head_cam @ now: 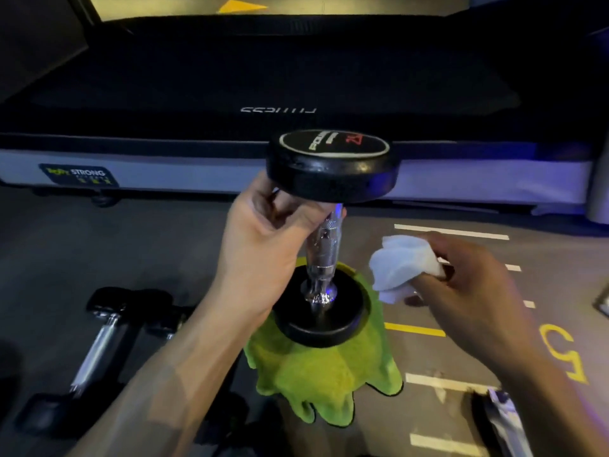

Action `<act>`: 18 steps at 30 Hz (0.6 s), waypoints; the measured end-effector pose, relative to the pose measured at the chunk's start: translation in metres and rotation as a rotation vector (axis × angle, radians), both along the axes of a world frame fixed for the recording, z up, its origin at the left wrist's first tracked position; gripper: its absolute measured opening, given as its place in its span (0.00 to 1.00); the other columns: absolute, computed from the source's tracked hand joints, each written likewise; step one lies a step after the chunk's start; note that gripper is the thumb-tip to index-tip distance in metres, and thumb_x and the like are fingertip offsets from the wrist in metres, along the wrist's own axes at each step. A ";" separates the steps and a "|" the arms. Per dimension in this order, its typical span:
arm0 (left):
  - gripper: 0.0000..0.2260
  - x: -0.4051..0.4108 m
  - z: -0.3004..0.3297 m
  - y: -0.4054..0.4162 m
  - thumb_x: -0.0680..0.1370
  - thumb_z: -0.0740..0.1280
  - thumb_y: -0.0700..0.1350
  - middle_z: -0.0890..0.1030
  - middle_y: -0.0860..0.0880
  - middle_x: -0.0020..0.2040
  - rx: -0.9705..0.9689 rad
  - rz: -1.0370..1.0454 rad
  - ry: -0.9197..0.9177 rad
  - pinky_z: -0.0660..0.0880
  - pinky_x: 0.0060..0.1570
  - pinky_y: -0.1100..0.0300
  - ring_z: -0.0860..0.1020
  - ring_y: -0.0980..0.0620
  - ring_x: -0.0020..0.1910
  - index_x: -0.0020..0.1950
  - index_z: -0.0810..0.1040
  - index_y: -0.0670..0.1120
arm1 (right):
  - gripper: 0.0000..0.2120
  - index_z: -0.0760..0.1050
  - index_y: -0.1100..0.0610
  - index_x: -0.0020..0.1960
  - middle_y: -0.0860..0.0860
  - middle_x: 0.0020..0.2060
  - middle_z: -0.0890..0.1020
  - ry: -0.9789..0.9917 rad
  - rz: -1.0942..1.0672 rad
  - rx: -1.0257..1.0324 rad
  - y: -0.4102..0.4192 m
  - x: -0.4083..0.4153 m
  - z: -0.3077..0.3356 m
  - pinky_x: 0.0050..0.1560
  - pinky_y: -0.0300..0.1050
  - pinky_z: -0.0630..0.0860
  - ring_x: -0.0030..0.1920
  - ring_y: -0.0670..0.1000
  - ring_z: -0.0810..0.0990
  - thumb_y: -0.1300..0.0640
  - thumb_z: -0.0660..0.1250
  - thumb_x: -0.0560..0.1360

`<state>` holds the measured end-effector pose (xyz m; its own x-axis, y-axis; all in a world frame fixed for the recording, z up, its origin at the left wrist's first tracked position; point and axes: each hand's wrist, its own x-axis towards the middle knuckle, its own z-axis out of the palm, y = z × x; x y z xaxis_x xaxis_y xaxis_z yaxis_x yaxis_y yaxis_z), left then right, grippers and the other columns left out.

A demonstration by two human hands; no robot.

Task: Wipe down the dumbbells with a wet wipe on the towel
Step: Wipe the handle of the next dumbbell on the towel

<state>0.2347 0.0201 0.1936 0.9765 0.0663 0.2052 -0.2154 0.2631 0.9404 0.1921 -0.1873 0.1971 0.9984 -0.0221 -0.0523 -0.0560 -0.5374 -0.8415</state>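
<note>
- A round-headed dumbbell [324, 252] stands on end, its lower head [321, 311] resting on a green towel [324, 374] spread on the gym floor [99, 245], its upper head [333, 164] tipped slightly toward the camera.
- The left hand [263, 242] steadies it, fingers curled round the top of the chrome handle just under the upper head.
- The right hand [468, 275] pinches a crumpled white wet wipe [402, 265], held just beside the handle and apart from it.
- Two more dumbbells [99, 351] with chrome handles lie on the floor to the left of the towel.
- A black treadmill deck [263, 77] runs across the floor beyond, a "STRONG" sticker [79, 174] on its pale side rail.
- White and yellow painted lines [451, 232] mark the floor at right.
- No containers are in view.
</note>
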 end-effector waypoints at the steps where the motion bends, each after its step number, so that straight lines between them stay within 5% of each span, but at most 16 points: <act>1: 0.09 0.000 0.000 -0.001 0.74 0.75 0.37 0.65 0.41 0.35 0.005 0.001 -0.008 0.79 0.58 0.34 0.76 0.34 0.49 0.44 0.79 0.50 | 0.16 0.84 0.42 0.51 0.39 0.41 0.87 -0.035 0.040 -0.091 0.001 0.003 0.005 0.47 0.50 0.84 0.43 0.43 0.86 0.59 0.66 0.71; 3: 0.10 0.000 0.000 -0.001 0.74 0.74 0.35 0.74 0.46 0.34 0.008 0.002 -0.025 0.83 0.55 0.43 0.81 0.35 0.49 0.46 0.79 0.49 | 0.14 0.80 0.34 0.43 0.35 0.37 0.84 -0.108 0.101 -0.241 0.006 0.014 0.014 0.42 0.36 0.78 0.39 0.37 0.82 0.52 0.61 0.67; 5: 0.11 -0.001 0.001 -0.002 0.75 0.75 0.35 0.83 0.54 0.37 0.011 -0.022 -0.039 0.84 0.54 0.51 0.84 0.42 0.49 0.52 0.78 0.44 | 0.14 0.74 0.28 0.38 0.43 0.35 0.77 -0.169 0.154 -0.406 0.014 0.029 0.017 0.36 0.38 0.70 0.34 0.42 0.75 0.48 0.58 0.66; 10: 0.27 -0.002 0.006 -0.004 0.73 0.74 0.36 0.88 0.52 0.41 -0.049 -0.023 -0.021 0.84 0.50 0.58 0.86 0.57 0.44 0.67 0.68 0.29 | 0.08 0.81 0.47 0.50 0.50 0.52 0.78 -0.081 0.279 -0.695 0.044 0.038 0.002 0.51 0.51 0.78 0.55 0.59 0.79 0.54 0.69 0.71; 15: 0.21 0.000 0.008 -0.005 0.74 0.77 0.34 0.88 0.51 0.39 0.025 0.041 0.013 0.83 0.53 0.54 0.85 0.55 0.42 0.57 0.66 0.44 | 0.04 0.75 0.53 0.38 0.50 0.33 0.77 -0.070 0.357 -0.387 0.042 0.023 -0.006 0.35 0.41 0.70 0.35 0.49 0.75 0.56 0.68 0.72; 18: 0.22 -0.002 0.009 -0.004 0.74 0.76 0.39 0.88 0.44 0.46 0.031 0.083 0.041 0.79 0.61 0.35 0.84 0.41 0.47 0.55 0.64 0.48 | 0.14 0.79 0.54 0.50 0.51 0.39 0.84 0.026 0.430 -0.176 0.035 0.011 -0.005 0.44 0.50 0.80 0.41 0.54 0.80 0.49 0.63 0.70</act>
